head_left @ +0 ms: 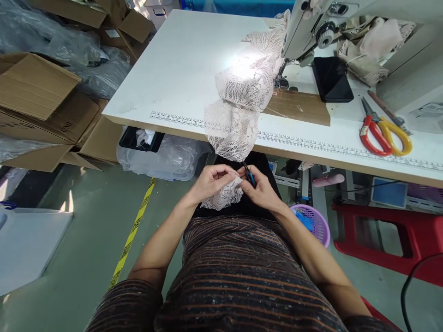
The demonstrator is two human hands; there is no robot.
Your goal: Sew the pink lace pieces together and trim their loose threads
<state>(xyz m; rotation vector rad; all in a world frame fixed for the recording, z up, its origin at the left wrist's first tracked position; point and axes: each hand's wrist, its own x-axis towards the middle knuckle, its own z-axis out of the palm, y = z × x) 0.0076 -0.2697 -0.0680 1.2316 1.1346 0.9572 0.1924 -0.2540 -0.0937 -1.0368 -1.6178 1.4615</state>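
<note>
Over my lap, my left hand (214, 182) pinches a small piece of pale pink lace fabric (223, 198) that hangs below the fingers. Close beside it, my right hand (261, 189) is closed around thread snips (249, 176) with a blue and black body, its fingertips also near the edge of the lace. The exact contact between snips and fabric is hidden by the fingers. Above my hands, a long strip of the same lace (238, 124) drapes over the table's front edge and runs back beside the sewing machine's needle area (281, 80).
On the white sewing table (166, 64) lie a black phone (332, 79) and red-and-yellow scissors (382, 131), right of the machine. Cardboard boxes (41, 87) stand at the left. Under the table are a clear plastic bin (162, 161) and a purple basket (323, 226); a red stool (411, 226) is at right.
</note>
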